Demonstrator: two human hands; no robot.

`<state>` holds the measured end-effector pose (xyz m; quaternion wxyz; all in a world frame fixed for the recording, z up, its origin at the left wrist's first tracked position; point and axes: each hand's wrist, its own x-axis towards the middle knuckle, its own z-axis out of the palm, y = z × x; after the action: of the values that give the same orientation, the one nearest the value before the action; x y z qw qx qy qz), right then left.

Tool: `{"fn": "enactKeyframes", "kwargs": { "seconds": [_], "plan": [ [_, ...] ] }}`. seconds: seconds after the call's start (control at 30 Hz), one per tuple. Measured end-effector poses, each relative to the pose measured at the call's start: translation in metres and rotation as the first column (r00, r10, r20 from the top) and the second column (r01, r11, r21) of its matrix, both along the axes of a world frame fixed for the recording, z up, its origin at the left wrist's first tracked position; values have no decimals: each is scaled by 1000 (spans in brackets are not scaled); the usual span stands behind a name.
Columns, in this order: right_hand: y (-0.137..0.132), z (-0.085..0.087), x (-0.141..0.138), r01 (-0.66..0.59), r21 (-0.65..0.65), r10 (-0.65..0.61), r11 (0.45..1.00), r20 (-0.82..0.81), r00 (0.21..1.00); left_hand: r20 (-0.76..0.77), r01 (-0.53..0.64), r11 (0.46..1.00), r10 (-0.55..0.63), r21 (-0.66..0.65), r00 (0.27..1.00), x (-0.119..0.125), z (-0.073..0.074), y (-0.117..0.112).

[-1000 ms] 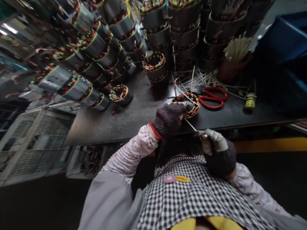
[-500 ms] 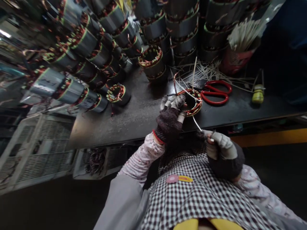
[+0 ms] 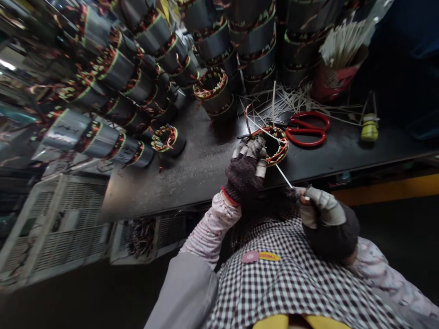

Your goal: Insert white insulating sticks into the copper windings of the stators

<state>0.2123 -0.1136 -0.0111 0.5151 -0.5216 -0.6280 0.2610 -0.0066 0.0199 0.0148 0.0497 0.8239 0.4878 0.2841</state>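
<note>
A wound stator (image 3: 276, 145) with red and orange coil windings stands near the front edge of the dark bench (image 3: 192, 169). My gloved left hand (image 3: 247, 168) rests on its near left side, fingers pressed against the windings. My gloved right hand (image 3: 320, 214) is closed below the bench edge, pinching the end of a white cable tie (image 3: 283, 176) that runs taut up to the stator. More white ties stick up out of the stator's top.
Many stacked stators (image 3: 144, 73) fill the back and left of the bench; one lies alone (image 3: 167, 138). Red-handled scissors (image 3: 308, 129), loose white ties (image 3: 298, 100), a red cup of ties (image 3: 338, 68) and a small yellow-green object (image 3: 369, 130) lie right. Mesh crates (image 3: 51, 228) sit lower left.
My left hand shifted from lying over the stator to gripping its near left side with fingers upright. My right hand stays closed on the tie and sits slightly lower and further right.
</note>
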Motion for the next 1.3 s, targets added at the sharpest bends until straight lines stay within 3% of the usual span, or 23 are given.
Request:
{"fn": "enactKeyframes", "kwargs": {
  "seconds": [0.1,0.17,0.37,0.47,0.67,0.83,0.93,1.03,1.13,1.3],
  "plan": [
    [11,13,-9,2,263,-48,965,169,984,3,-17,1000,17,-1,1000,2,-1,0],
    [19,17,-14,-20,365,-69,931,227,971,15,-28,1000,28,-5,1000,3,-1,-1],
    [54,5,-14,-82,435,-1,896,187,982,167,20,997,-6,-81,986,4,0,-9],
    [50,1,-4,-84,430,-10,899,211,978,246,17,995,8,-97,969,8,1,-13],
    [24,-11,-4,-106,398,36,911,179,983,175,-59,997,68,-56,982,14,7,-12],
    [51,-21,-18,-89,407,48,909,111,993,267,-64,993,89,-101,960,14,7,-9],
    [71,-10,-14,-78,299,90,951,-25,996,503,-1,970,127,-244,855,17,1,-6],
    [83,11,-6,-127,20,128,992,-235,964,631,65,964,119,-259,766,18,-3,-4],
    [89,31,-2,-193,-147,140,970,-309,941,590,76,982,40,-171,807,16,-2,-4],
    [96,46,-5,-162,-126,145,979,-132,981,505,85,991,-21,-105,863,13,-1,-4]
  ]
}}
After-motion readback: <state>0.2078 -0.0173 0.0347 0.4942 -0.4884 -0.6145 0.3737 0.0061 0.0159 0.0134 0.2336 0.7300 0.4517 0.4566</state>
